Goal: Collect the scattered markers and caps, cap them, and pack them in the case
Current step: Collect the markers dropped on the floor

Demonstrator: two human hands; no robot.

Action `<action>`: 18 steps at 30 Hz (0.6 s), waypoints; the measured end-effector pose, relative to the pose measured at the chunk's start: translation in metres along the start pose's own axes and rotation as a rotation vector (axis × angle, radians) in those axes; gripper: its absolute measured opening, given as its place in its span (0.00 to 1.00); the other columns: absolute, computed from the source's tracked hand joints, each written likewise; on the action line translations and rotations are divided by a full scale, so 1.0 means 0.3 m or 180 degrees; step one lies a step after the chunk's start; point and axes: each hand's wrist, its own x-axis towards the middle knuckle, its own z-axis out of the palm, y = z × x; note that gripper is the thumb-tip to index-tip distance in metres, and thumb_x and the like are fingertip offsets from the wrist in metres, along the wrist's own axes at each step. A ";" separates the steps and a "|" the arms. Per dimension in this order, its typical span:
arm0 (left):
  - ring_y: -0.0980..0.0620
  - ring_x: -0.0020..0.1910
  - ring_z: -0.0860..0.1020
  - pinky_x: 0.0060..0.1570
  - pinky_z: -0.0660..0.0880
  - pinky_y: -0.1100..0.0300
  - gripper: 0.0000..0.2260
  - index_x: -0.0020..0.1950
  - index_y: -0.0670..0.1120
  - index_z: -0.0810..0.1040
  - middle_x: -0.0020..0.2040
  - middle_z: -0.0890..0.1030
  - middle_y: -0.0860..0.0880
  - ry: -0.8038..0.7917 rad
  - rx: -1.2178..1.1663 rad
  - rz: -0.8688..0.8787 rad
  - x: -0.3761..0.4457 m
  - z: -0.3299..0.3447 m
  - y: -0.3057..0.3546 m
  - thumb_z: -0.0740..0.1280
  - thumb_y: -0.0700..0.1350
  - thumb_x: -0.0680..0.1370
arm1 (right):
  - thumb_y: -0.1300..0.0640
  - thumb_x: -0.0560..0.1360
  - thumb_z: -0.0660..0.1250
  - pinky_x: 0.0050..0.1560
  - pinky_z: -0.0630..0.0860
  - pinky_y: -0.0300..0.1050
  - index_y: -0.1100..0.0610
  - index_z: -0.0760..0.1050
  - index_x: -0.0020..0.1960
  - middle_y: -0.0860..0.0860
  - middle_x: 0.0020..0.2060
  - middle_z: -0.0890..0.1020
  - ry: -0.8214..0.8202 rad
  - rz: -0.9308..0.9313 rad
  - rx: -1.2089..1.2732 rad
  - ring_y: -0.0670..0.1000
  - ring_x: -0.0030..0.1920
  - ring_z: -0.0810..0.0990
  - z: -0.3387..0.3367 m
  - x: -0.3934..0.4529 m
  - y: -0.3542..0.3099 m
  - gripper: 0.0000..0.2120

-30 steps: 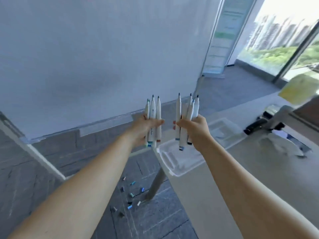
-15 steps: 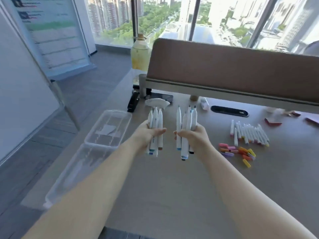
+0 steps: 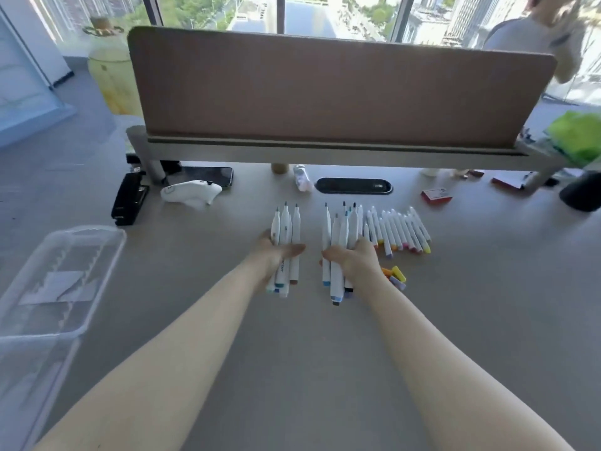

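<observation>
Two bundles of uncapped white markers stand upright over the middle of the bench (image 3: 325,369), tips pointing up and away. The left hand (image 3: 276,253) has its fingers and thumb curled round the left bundle (image 3: 286,242), which looks like three or four markers, though the overlap makes the count uncertain. The right hand (image 3: 356,260) grips the right bundle (image 3: 338,245), a larger bunch whose coloured butt ends hang below the fist. The two bundles are just beside each other, not touching.

At about two o'clock from the right hand a row of markers (image 3: 398,231) lies flat on the bench, side by side, with orange, pink and yellow ends toward the person. At about four o'clock from that hand, partly hidden by the wrist, lie a few loose caps (image 3: 398,276) in yellow, orange and lilac.

At nine o'clock, at the left edge of the bench, the clear plastic case (image 3: 61,271) sits open with a sheet of paper inside it.

At ten to eleven o'clock from the hands are a black stapler (image 3: 128,198), a white controller (image 3: 192,192) and, behind it, a dark phone (image 3: 208,175). At twelve o'clock is a black oval cable port (image 3: 353,185), with a small crumpled white thing (image 3: 301,179) beside it. A brown divider panel (image 3: 341,86) stands across the far edge. At one o'clock a small red box (image 3: 435,194) lies on the bench, and at two o'clock, far right, something bright green (image 3: 579,138).
</observation>
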 end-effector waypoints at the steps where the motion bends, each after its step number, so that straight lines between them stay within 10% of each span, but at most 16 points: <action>1: 0.45 0.48 0.76 0.53 0.73 0.54 0.12 0.54 0.43 0.72 0.51 0.78 0.41 0.0060 -0.0004 -0.0008 0.041 0.023 0.006 0.69 0.35 0.72 | 0.66 0.72 0.66 0.51 0.76 0.48 0.54 0.68 0.37 0.51 0.35 0.76 -0.0036 0.0027 -0.0063 0.53 0.43 0.77 -0.012 0.052 0.000 0.11; 10: 0.48 0.43 0.76 0.48 0.72 0.55 0.14 0.57 0.39 0.74 0.50 0.79 0.43 0.0230 0.0258 -0.0505 0.345 0.123 0.009 0.69 0.39 0.73 | 0.66 0.72 0.66 0.31 0.69 0.34 0.54 0.67 0.35 0.49 0.32 0.73 -0.0264 0.0327 -0.0345 0.45 0.32 0.72 -0.035 0.417 0.013 0.12; 15: 0.45 0.56 0.75 0.57 0.71 0.55 0.20 0.62 0.37 0.70 0.57 0.77 0.43 0.0292 0.0476 -0.0595 0.483 0.151 -0.036 0.70 0.40 0.72 | 0.65 0.71 0.68 0.34 0.70 0.34 0.62 0.74 0.53 0.51 0.40 0.77 -0.0316 0.0405 -0.0349 0.50 0.42 0.76 -0.014 0.538 0.057 0.12; 18: 0.47 0.51 0.75 0.52 0.70 0.58 0.15 0.58 0.37 0.72 0.45 0.78 0.47 0.0189 0.0568 -0.0568 0.527 0.161 -0.050 0.69 0.38 0.73 | 0.65 0.70 0.70 0.37 0.73 0.36 0.62 0.72 0.54 0.49 0.36 0.75 -0.0362 0.0322 -0.0483 0.49 0.41 0.76 -0.008 0.576 0.087 0.14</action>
